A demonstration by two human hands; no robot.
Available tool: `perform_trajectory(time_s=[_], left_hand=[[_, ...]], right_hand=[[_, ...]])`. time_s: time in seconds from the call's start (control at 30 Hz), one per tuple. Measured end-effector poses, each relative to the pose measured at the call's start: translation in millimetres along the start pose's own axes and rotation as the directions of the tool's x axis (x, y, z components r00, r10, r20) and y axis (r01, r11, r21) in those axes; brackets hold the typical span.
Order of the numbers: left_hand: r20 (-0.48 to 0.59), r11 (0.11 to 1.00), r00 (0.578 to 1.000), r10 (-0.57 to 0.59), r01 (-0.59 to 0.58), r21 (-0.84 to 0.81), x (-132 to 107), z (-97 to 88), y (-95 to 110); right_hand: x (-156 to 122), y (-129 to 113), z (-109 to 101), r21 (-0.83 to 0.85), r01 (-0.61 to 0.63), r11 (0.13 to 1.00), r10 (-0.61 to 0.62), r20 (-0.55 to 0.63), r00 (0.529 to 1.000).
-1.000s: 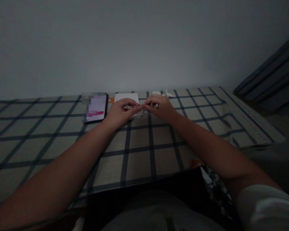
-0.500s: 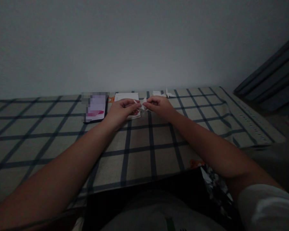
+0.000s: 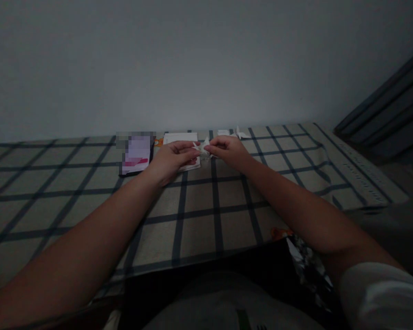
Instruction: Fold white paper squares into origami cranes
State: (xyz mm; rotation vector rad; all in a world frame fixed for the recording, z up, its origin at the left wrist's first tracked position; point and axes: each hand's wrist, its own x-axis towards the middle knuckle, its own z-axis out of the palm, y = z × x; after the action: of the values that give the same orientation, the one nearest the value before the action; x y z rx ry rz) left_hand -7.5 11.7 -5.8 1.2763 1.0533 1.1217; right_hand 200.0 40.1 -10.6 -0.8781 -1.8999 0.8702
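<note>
Over the far part of the checked cloth, both hands pinch a small white origami paper figure (image 3: 204, 149) with pointed, crane-like tips. My left hand (image 3: 175, 156) grips its left side between thumb and fingers. On the right side, my right hand (image 3: 227, 147) has thumb and forefinger closed on it. Fingers cover part of the folds, and the dim light blurs the detail. Beneath and behind my left hand lies a stack of white paper (image 3: 181, 137). Just beyond my right hand rests another pointed white folded paper (image 3: 241, 133).
A phone (image 3: 137, 153) with a lit screen lies left of my left hand. The checked cloth (image 3: 199, 229) covers the table, which meets a plain wall (image 3: 206, 68). Near the front edge is a crinkled, shiny dark wrapper (image 3: 311, 266). A dark curtain (image 3: 392, 96) hangs at right.
Both hands stay nearly in place around the origami paper figure. The left fingers have shifted very slightly, and a little more of the white paper shows between the hands.
</note>
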Motion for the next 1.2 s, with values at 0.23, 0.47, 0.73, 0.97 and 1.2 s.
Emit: perform_trajectory(time_s=[0.23, 0.47, 0.73, 0.97, 1.2], left_hand=[[-0.027, 0.985, 0.998, 0.059, -0.054, 0.165, -4.5, 0.2, 6.1], [0.071, 0.839, 0.947, 0.313, -0.310, 0.447, -7.4, -2.7, 15.1], [0.188, 0.761, 0.931, 0.314, -0.365, 0.536, -6.8, -9.8, 11.9], [0.268, 0.658, 0.878, 0.397, -0.476, 0.583, -5.0, -15.0, 14.1], [0.330, 0.556, 0.853, 0.403, -0.515, 0.652, -4.4, -18.0, 16.1]], right_hand=[[-0.1, 2.2, 1.0, 0.068, -0.010, 0.998, 0.009, 0.012, 1.000], [-1.4, 1.4, 1.0, 0.008, 0.045, 0.999, -0.045, 0.017, 0.999], [-3.9, -6.8, -1.6, -0.141, 0.112, 0.984, -0.115, -0.010, 0.993], [-2.6, -3.3, -1.1, -0.121, 0.124, 0.985, -0.127, -0.017, 0.992], [-2.6, -2.4, 0.0, -0.103, 0.107, 0.989, -0.107, 0.011, 0.994]])
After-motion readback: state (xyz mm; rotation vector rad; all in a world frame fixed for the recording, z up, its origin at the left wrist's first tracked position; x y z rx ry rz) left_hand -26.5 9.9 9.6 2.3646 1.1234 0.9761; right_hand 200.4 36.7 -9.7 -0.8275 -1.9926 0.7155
